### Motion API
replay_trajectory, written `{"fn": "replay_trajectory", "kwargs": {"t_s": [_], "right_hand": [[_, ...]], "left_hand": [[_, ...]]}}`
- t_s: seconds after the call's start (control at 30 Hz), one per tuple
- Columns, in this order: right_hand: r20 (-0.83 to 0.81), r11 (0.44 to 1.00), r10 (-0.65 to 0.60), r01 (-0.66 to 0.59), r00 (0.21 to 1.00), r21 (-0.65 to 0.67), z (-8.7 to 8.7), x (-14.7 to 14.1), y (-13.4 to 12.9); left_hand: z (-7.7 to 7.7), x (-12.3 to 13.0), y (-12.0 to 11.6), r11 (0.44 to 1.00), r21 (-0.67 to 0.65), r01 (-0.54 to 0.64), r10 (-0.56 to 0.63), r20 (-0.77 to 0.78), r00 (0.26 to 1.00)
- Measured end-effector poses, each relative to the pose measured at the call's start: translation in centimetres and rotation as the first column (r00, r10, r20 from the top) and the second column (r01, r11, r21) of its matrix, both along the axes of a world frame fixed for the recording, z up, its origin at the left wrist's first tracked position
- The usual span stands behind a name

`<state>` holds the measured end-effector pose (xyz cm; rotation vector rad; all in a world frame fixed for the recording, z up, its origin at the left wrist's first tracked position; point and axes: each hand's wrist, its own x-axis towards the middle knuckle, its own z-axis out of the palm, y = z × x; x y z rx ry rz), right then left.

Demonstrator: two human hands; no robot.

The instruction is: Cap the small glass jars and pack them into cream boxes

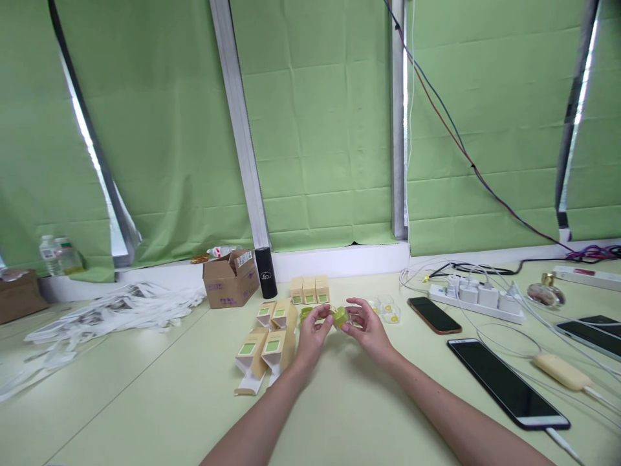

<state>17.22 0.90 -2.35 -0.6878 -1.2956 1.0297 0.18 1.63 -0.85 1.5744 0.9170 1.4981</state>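
Between my two hands is a small yellow-green rounded object (340, 316); its exact kind is too small to make out. My left hand (313, 333) pinches it from the left, thumb and fingertips closed. From the other side, the curled fingers and thumb of my right hand (367, 329) grip it too. Left of my hands stand several cream cartons with green windows, the nearest carton (275, 346) having its lower flaps open. Another green item (305, 314) shows partly behind my left hand. Clear plastic cups (389, 310) with yellow centres sit just beyond my right hand.
Three cream cartons (309, 290) stand behind, near a black cylinder (265, 273) and a brown cardboard box (230, 280). White straps (121, 314) are heaped left. On the right lie phones (507, 382), a power strip (478, 301), loose cables and a cream power bank (561, 371).
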Motion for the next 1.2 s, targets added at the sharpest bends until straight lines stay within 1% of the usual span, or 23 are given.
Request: {"fn": "replay_trajectory", "kwargs": {"t_s": [0.13,0.27,0.43,0.67,0.73,0.8,0.9,0.97,1.03,1.2], "right_hand": [[-0.011,1.000,-0.003,0.003,1.000,0.024,-0.13,0.09,0.28],[-0.019,0.999,0.011,-0.010,1.000,0.042,-0.02,0.18,0.28],[-0.053,0.998,0.036,-0.034,0.998,0.045,0.38,0.12,0.01],[-0.099,0.999,0.050,-0.051,0.994,-0.002,0.27,0.13,0.13],[-0.145,0.996,0.080,-0.084,0.986,-0.023,0.31,0.10,0.10],[-0.226,0.988,0.128,-0.144,0.966,-0.055,0.42,0.07,0.03],[-0.383,0.957,0.213,-0.271,0.899,-0.104,0.55,0.13,0.03],[-0.460,0.935,0.239,-0.331,0.855,-0.128,0.51,0.30,0.17],[-0.500,0.925,0.234,-0.349,0.834,-0.149,0.37,0.53,0.36],[-0.508,0.930,0.204,-0.328,0.837,-0.167,0.25,0.87,0.57]], "left_hand": [[0.25,-0.02,-0.43,0.999,0.037,0.014,-0.014,-0.016,1.000],[0.32,0.22,-0.84,0.997,0.082,0.017,-0.008,-0.101,0.995],[0.03,0.62,-0.94,0.990,0.139,-0.003,0.030,-0.193,0.981],[-0.02,0.69,-0.78,0.988,0.150,-0.039,0.070,-0.208,0.976],[-0.02,0.68,-0.76,0.987,0.154,-0.045,0.077,-0.214,0.974],[-0.03,0.66,-0.77,0.986,0.161,-0.049,0.082,-0.207,0.975],[-0.01,0.62,-0.80,0.987,0.151,-0.050,0.075,-0.165,0.984],[0.03,0.58,-0.79,0.990,0.133,-0.051,0.070,-0.143,0.987],[0.05,0.53,-0.73,0.992,0.117,-0.054,0.070,-0.139,0.988],[-0.16,0.43,-0.34,0.993,0.094,-0.076,0.088,-0.131,0.987]]}}
